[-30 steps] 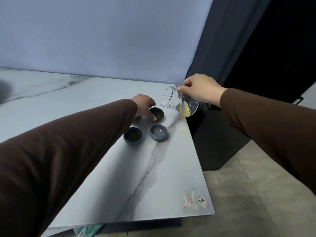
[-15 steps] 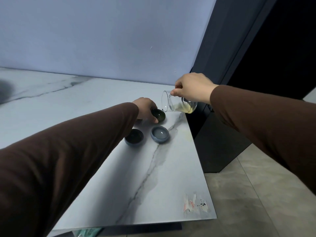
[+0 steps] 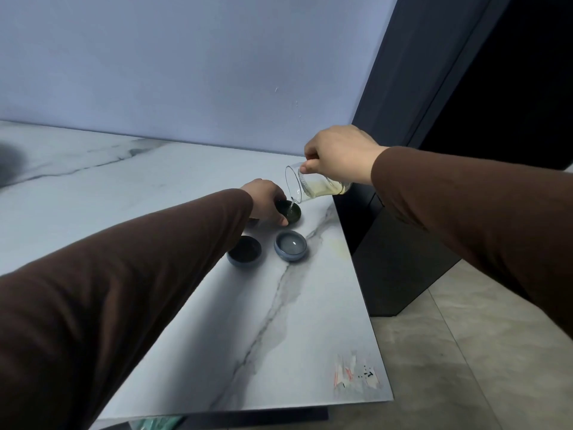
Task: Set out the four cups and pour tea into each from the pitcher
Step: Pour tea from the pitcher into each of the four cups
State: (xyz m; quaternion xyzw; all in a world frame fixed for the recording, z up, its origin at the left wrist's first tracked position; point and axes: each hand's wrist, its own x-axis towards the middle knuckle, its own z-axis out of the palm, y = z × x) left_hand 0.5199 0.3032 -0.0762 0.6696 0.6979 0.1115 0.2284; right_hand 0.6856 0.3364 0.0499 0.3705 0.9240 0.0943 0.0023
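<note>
Head view: glass pitcher [image 3: 313,186] tipped, pale tea streaming into dark cup [image 3: 293,211] at table [image 3: 155,193] far right. Right hand [image 3: 339,153] grips pitcher; left hand [image 3: 268,201] holds cup. Two cups [image 3: 244,251] [image 3: 290,245] near. Table-corner label [image 3: 356,372] unreadable.

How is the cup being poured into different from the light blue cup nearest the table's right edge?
The cup being poured into is dark inside; the light blue cup is pale grey inside. The dark cup sits farther back, under the tilted pitcher in the right hand, steadied by the left hand; the light blue cup stands untouched, nearer the camera. Both are small, round and upright on the table.
</note>
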